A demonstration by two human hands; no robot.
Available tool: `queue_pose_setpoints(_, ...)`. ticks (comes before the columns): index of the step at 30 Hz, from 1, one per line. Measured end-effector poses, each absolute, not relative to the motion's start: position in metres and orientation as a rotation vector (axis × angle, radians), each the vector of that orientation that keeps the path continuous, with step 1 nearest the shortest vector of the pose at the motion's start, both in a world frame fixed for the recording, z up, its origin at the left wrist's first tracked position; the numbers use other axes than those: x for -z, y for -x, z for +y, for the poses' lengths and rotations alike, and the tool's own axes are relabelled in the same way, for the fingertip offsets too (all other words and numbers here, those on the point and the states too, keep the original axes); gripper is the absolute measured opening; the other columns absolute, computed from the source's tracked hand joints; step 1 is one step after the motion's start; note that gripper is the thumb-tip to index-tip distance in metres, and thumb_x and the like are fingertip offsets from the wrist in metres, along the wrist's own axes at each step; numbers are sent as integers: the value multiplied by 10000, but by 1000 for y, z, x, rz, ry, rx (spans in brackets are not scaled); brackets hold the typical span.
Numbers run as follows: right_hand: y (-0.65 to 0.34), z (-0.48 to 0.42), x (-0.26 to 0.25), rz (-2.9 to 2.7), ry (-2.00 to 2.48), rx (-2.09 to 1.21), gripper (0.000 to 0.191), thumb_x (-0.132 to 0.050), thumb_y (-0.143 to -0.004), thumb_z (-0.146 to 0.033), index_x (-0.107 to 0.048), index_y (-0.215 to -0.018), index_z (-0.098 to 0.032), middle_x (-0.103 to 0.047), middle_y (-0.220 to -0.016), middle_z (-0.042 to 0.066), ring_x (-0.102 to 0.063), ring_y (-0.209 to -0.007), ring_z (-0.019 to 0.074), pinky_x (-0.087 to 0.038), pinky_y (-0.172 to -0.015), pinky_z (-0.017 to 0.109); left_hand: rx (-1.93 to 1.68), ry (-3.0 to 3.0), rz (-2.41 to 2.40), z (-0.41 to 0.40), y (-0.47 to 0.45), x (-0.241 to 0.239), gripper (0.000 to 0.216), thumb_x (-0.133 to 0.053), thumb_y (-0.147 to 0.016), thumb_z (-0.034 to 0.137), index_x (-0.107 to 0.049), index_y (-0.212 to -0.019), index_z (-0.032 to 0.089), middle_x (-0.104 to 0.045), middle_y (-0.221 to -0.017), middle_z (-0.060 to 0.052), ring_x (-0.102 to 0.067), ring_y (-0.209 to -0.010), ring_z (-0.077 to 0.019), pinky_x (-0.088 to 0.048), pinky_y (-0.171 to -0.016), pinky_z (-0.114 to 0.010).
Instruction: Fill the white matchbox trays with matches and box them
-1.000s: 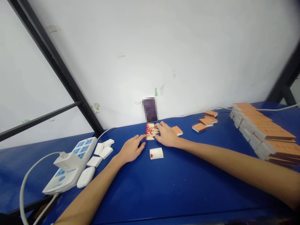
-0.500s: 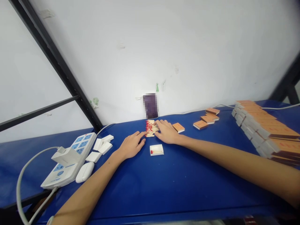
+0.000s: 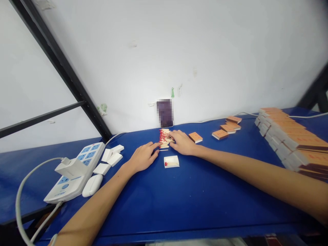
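Observation:
A heap of red-tipped matches [image 3: 164,138] lies on the blue tabletop, heads to the left. My left hand [image 3: 144,156] rests at its left side, fingers apart, the index fingertip at the match heads. From the right, my right hand [image 3: 182,142] reaches over the stick ends with bent, spread fingers; its fingertips touch the sticks, and I see no match lifted. One single match [image 3: 164,150] lies apart just below the heap. Nearer to me sits a small white matchbox tray [image 3: 175,160] with a few matches in it.
An orange matchbox [image 3: 195,137] lies right of my right hand, with several more matchboxes [image 3: 219,134] beyond. Stacked matchboxes [image 3: 284,133] fill the right side. At left are a power strip [image 3: 84,171], white trays [image 3: 114,159] and a white case [image 3: 92,185]. A phone [image 3: 165,114] leans on the wall.
A single match now lies separate below the heap. My right hand's fingers have shifted slightly over the sticks; my left hand stays nearly in place. The view has tilted slightly.

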State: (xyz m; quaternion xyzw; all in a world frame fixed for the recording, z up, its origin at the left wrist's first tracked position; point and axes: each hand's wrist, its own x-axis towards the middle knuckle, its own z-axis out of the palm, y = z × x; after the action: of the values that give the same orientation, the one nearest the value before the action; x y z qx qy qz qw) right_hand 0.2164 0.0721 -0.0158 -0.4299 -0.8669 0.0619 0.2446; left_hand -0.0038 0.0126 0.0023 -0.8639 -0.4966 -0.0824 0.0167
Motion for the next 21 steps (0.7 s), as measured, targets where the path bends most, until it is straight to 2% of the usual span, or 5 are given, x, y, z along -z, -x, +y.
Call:
queue_pose_setpoints(9,-216,72,19,-2345,1155,-126,170,-518,-873,-236,-608,-1014,-206,-586,-1057,72,-518,-944,219,-371,-813,340,273,2692,-1543,12,4,-3,452,-305,-1000,416,-491,-1374,243,-621,-1127,-92,-626,-987,-242,-484,-899,-390)
queue_pose_setpoints(21,-215,68,14,-2347,1165,-103,138,-566,-849,-206,-643,-963,-193,-667,-1026,68,-554,-925,216,-377,-823,340,279,2712,-1549,11,4,-5,449,-304,-1002,414,-498,-1366,239,-621,-1070,-85,-622,-935,-223,-486,-872,-370)
